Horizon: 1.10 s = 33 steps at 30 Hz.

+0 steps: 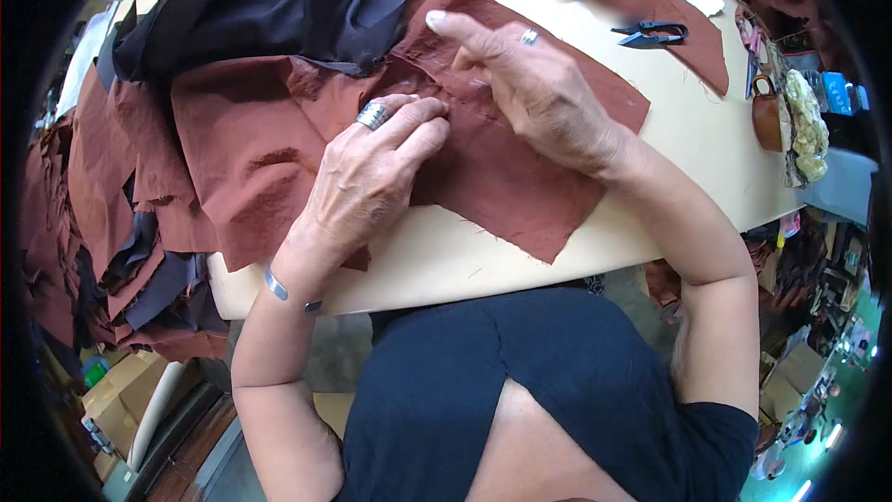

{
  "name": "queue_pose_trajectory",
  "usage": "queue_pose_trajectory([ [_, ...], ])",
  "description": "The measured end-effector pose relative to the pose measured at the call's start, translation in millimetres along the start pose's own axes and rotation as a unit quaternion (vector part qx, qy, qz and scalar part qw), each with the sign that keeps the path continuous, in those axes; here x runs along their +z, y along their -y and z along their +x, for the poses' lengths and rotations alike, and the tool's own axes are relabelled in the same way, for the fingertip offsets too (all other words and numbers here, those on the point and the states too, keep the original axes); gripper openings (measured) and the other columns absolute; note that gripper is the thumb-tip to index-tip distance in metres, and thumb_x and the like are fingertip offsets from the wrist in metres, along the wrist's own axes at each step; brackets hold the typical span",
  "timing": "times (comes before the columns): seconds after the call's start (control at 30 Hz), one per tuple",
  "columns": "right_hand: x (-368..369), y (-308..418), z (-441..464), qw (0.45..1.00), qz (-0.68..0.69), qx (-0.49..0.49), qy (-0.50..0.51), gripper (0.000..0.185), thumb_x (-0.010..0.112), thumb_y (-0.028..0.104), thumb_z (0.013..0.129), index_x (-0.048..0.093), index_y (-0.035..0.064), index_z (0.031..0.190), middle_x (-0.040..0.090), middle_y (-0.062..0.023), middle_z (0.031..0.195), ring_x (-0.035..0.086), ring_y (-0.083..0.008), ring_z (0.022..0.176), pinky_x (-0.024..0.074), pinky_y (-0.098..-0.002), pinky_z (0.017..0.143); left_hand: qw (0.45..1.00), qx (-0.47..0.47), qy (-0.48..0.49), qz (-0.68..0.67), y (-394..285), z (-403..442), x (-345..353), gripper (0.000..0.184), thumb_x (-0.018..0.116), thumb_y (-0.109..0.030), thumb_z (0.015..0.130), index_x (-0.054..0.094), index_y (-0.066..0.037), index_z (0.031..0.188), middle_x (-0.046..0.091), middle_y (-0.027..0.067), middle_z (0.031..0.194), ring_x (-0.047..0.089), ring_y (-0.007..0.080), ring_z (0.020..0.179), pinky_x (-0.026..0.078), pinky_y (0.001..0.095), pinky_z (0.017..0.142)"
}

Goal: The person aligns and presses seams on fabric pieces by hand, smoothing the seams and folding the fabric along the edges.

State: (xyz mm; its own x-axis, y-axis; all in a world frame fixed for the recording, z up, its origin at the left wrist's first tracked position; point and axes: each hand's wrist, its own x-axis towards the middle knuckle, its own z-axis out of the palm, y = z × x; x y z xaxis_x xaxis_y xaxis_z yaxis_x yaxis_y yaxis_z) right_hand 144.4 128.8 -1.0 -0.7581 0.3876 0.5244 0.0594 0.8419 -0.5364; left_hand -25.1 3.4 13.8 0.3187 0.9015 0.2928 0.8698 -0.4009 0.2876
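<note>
My left hand [372,158], with a wide ring and a cuff bracelet, rests on the reddish-brown cloth [520,186]. Its fingers are bent and pressed together on a fold of that cloth. Just right of it, my right hand [544,98] is raised slightly over the same piece. One ringed finger points out to the left while the other fingers curl in. Whatever the curled fingers hold, if anything, is hidden. Dark navy cloth [279,9] lies bunched beyond my left hand, over more reddish-brown fabric [251,149].
Thread snips [652,34] lie on the cream table [725,149] at the far right, by a cloth scrap [697,51]. A brown round holder [767,116] stands at the right edge. Heaped fabric pieces [149,251] hang over the left edge.
</note>
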Motion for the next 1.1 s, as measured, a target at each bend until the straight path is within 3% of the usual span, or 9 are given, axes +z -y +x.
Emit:
queue_pose_trajectory([
  [0.03,4.5,1.6,-5.3,0.997,0.049,0.054,0.037,0.061,0.048,-0.015,0.075,0.045,0.0060,0.132,0.064,-0.0141,0.100,0.059,-0.0273,0.090,0.0501,-0.0342,0.079,1.000,-0.006,-0.011,-0.004,0.8,-0.9,0.0,0.029,0.055,0.002,0.070,0.057,-0.006,0.098,0.058,0.0083,0.111,0.057,0.0273,0.100,0.051,0.0335,0.078],
  [0.13,10.3,-5.4,-12.2,0.998,0.055,-0.021,0.014,0.057,0.048,-0.006,0.077,0.044,0.0049,0.133,0.062,-0.0149,0.099,0.059,-0.0276,0.086,0.0489,-0.0367,0.079,0.998,-0.034,-0.037,-0.030,4.3,-1.2,-4.2,0.029,0.053,0.007,0.071,0.056,-0.002,0.098,0.058,0.0124,0.105,0.057,0.0293,0.098,0.050,0.0368,0.081],
  [0.27,9.4,-2.7,-20.6,0.989,-0.069,-0.105,0.083,0.050,0.045,0.004,0.082,0.045,0.0068,0.132,0.058,-0.0185,0.113,0.055,-0.0303,0.102,0.0428,-0.0374,0.091,0.993,-0.083,-0.087,-0.020,13.8,5.2,-12.3,0.025,0.053,0.007,0.074,0.057,-0.001,0.097,0.058,0.0131,0.103,0.058,0.0310,0.096,0.048,0.0380,0.082],
  [0.5,-2.1,12.5,-13.3,0.934,-0.239,-0.174,0.201,0.046,0.044,0.015,0.085,0.046,0.0120,0.131,0.055,-0.0229,0.116,0.055,-0.0295,0.105,0.0406,-0.0390,0.093,0.983,-0.149,-0.090,0.063,40.4,22.0,-10.6,0.014,0.056,-0.007,0.084,0.060,-0.002,0.096,0.059,0.0120,0.101,0.057,0.0306,0.094,0.045,0.0369,0.083],
  [0.7,2.7,1.3,-23.5,0.955,-0.190,-0.201,0.105,0.040,0.047,0.016,0.084,0.053,0.0107,0.123,0.059,-0.0190,0.107,0.059,-0.0276,0.099,0.0479,-0.0381,0.084,0.982,-0.162,-0.042,0.083,49.8,21.6,-8.2,0.018,0.060,-0.015,0.083,0.059,-0.002,0.095,0.056,0.0125,0.101,0.054,0.0328,0.092,0.044,0.0393,0.081],
  [0.83,-8.1,-3.7,-9.6,0.991,-0.039,-0.082,0.103,0.040,0.064,0.007,0.076,0.059,0.0097,0.115,0.064,-0.0106,0.093,0.063,-0.0277,0.089,0.0517,-0.0364,0.073,0.983,-0.156,-0.080,0.057,47.3,16.6,-7.7,0.018,0.062,-0.011,0.080,0.057,-0.002,0.095,0.055,0.0124,0.100,0.054,0.0316,0.092,0.045,0.0392,0.080],
  [0.93,-13.6,-13.8,22.5,0.997,-0.068,0.022,-0.020,0.045,0.060,-0.001,0.079,0.053,0.0085,0.122,0.063,-0.0118,0.098,0.061,-0.0314,0.083,0.0509,-0.0375,0.071,0.986,-0.114,-0.115,0.032,36.4,12.8,-10.7,0.019,0.063,-0.006,0.076,0.057,-0.001,0.094,0.055,0.0128,0.100,0.055,0.0310,0.094,0.046,0.0389,0.081],
  [1.03,-7.4,-29.6,38.4,0.988,-0.106,0.099,0.059,0.072,0.061,0.009,0.078,0.025,0.0032,0.139,0.049,-0.0280,0.122,0.047,-0.0401,0.114,0.0376,-0.0416,0.099,0.992,-0.015,-0.112,0.061,15.7,8.8,-8.3,0.018,0.058,0.002,0.074,0.059,0.000,0.093,0.057,0.0137,0.098,0.058,0.0314,0.091,0.049,0.0388,0.079],
  [1.1,-5.5,-27.0,46.6,0.982,-0.093,0.141,0.081,0.076,0.063,0.013,0.077,0.021,0.0047,0.140,0.050,-0.0290,0.120,0.050,-0.0401,0.110,0.0398,-0.0422,0.096,0.997,0.005,-0.042,0.058,3.9,4.5,-5.5,0.025,0.056,0.004,0.070,0.060,0.002,0.095,0.057,0.0148,0.100,0.058,0.0314,0.093,0.049,0.0383,0.082],
])
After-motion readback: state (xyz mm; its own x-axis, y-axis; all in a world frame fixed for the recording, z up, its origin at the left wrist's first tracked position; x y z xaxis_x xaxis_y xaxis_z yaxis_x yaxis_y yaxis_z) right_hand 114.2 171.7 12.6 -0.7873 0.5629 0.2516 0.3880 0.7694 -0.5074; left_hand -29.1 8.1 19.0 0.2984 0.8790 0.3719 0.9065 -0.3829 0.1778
